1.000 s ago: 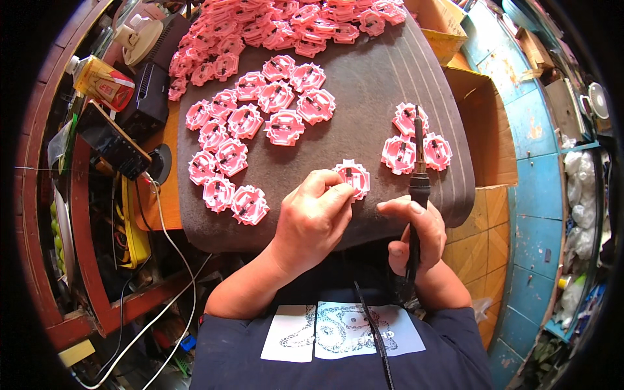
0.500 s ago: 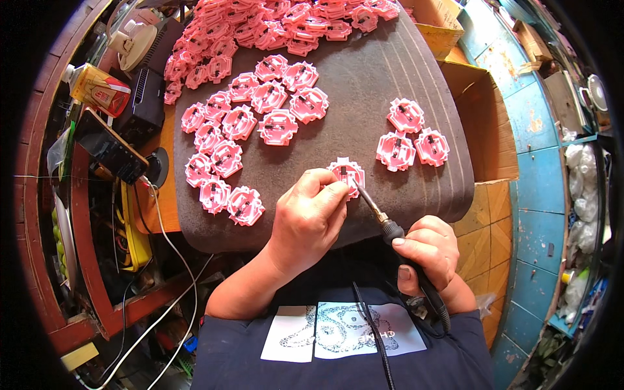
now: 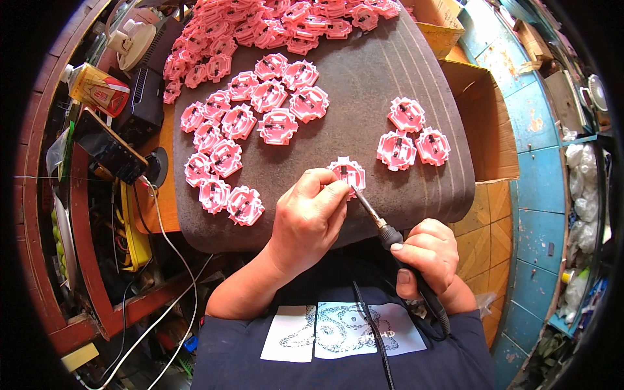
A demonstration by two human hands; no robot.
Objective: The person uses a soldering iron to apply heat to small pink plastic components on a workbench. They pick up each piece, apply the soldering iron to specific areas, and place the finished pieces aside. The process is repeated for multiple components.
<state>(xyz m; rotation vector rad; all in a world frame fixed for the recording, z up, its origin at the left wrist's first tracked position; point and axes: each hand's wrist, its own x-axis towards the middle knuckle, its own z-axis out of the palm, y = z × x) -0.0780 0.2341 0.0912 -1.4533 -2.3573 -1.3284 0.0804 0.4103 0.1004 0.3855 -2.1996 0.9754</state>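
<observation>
My right hand [image 3: 430,259] is wrapped around the black handle of a soldering iron [image 3: 388,235], its thumb lying along the grip. The iron's metal tip points up and left, meeting the lower middle of a pink plastic part [image 3: 350,170] with black pieces inside. At that part's left edge is my left hand [image 3: 311,211], thumb and fingers pinched together. Whatever lies in the pinch is hidden by the fingers. Three similar pink parts [image 3: 396,151] sit to the right, and several more [image 3: 268,96] are laid out to the left on the dark mat [image 3: 325,140].
A big heap of pink parts [image 3: 279,26] covers the mat's far end. On the left stand a phone [image 3: 109,146] with a white cable [image 3: 179,250], a black box [image 3: 144,101] and a yellow-red bottle [image 3: 99,90]. An open cardboard box [image 3: 484,123] is beyond the right edge.
The soldering iron has shifted slightly left and toward me, its tip now lower on the pink part. My left hand and the laid-out parts stay almost where they were.
</observation>
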